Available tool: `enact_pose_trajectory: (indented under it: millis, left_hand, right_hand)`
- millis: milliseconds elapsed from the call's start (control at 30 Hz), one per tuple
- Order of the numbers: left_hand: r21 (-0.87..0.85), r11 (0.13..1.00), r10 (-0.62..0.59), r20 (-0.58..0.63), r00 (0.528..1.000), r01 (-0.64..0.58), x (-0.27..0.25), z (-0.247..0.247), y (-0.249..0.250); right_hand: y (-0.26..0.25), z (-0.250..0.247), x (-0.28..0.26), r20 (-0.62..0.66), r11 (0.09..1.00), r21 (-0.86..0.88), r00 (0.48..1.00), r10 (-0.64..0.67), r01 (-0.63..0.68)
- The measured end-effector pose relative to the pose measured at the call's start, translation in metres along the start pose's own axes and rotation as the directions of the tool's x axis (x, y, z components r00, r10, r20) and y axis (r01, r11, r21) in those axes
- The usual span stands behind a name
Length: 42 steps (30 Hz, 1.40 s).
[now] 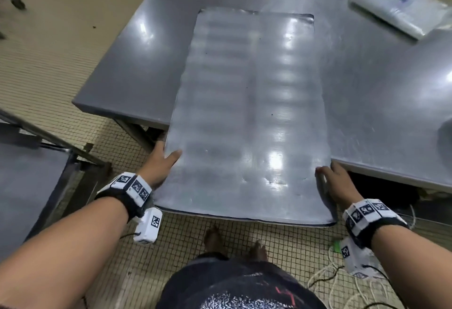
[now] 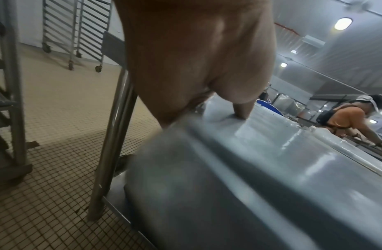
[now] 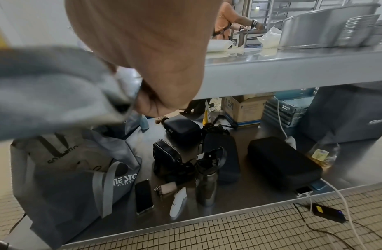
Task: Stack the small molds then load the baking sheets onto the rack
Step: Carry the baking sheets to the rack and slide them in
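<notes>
Both hands, left (image 1: 160, 162) and right (image 1: 338, 181), grip the baking sheet's (image 1: 247, 113) near corners, thumbs on top.

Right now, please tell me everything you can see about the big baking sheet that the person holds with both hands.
The baking sheet is a long, flat rectangle of dull grey metal with rounded corners and a low rim, shiny with light reflections and a few dark specks. Nothing lies on it. Its far part rests on the steel table; its near end sticks out past the table edge over the tiled floor. The left hand grips its left edge and the right hand its right edge, thumbs on top.
</notes>
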<state>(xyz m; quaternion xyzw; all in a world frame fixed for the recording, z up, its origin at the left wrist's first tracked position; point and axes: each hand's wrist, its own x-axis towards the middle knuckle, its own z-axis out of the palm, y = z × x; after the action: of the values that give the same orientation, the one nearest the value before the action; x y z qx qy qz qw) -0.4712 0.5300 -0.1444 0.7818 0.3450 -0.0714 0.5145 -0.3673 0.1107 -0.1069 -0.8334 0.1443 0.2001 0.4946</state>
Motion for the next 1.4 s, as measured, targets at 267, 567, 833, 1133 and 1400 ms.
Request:
enact_pose_trajectory:
  millis: [267, 567, 833, 1133, 1400]
  left_hand:
    - [0.093, 0.994, 0.070, -0.063, 0.996, -0.064, 0.009, 0.005, 0.011]
    - [0.055, 0.993, 0.115, -0.131, 0.985, -0.108, 0.017, 0.007, 0.003]
    - [0.036, 0.989, 0.146, -0.197, 0.969, -0.142, -0.013, 0.031, 0.021]
    - [-0.107, 0.978, 0.142, -0.287, 0.947, -0.179, -0.067, 0.093, 0.050]
    - [-0.171, 0.964, 0.109, -0.441, 0.891, -0.202, -0.106, 0.106, 0.058]
  right_hand:
    - [0.015, 0.000, 0.036, -0.078, 0.990, -0.140, 0.997, -0.002, -0.009]
    - [0.016, 0.001, 0.028, -0.122, 0.976, -0.207, 0.988, -0.089, 0.063]
    - [0.010, -0.046, 0.044, 0.049, 0.999, -0.027, 0.999, -0.016, 0.017]
    - [0.007, -0.114, 0.084, 0.098, 0.973, -0.125, 0.978, -0.185, 0.196]
    - [-0.033, -0.130, 0.117, 0.185, 0.926, -0.066, 0.916, -0.356, 0.373]
